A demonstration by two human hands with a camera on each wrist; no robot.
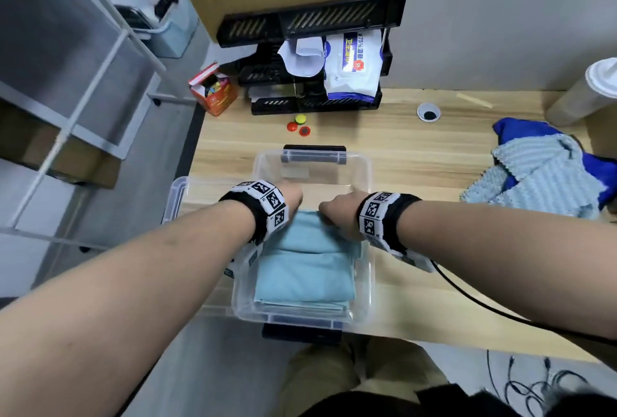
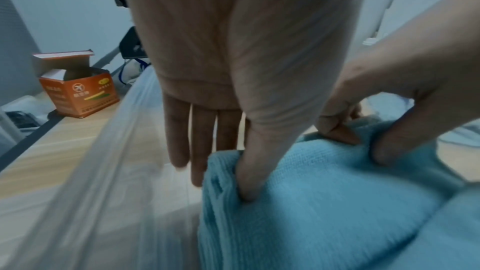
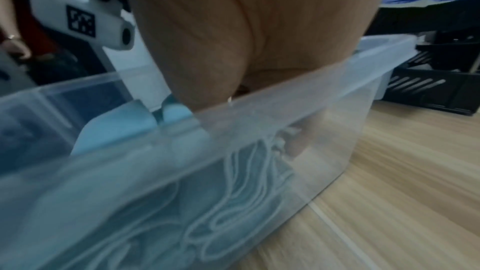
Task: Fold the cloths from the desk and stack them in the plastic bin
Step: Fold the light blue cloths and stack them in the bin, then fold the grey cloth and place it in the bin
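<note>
A clear plastic bin stands at the desk's near edge with folded teal cloths stacked inside. Both my hands reach into it at the top cloth's far edge. My left hand holds that edge with the thumb on top and straight fingers down its far side. My right hand pinches the same edge between thumb and curled forefinger. In the right wrist view the bin wall hides my fingers. An unfolded pile of blue and pale striped cloths lies on the desk at the right.
A black tray rack with a wipes pack stands at the back, an orange box to its left. Three round magnets lie behind the bin. A cup is at the far right; a black cable crosses the desk's near right.
</note>
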